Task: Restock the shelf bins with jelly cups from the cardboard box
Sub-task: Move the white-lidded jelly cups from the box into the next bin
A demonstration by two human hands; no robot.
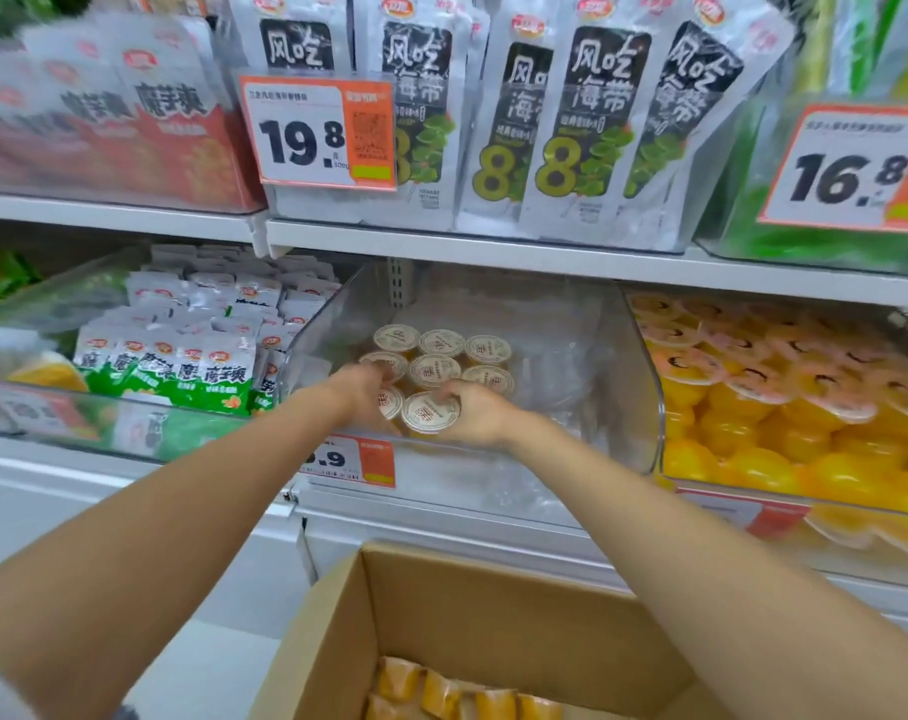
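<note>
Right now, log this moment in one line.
stage: stocking | left hand: on cups in clear bin | right hand: gripping front cup | box: not empty

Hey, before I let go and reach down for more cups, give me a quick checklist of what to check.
1. Front jelly cup in right hand upright: ok.
2. Left hand free of its cup: cannot tell, blurred.
3. Free space in clear bin, right side: ok.
4. More jelly cups in cardboard box: ok.
5. Cup rows tidy: ok.
</note>
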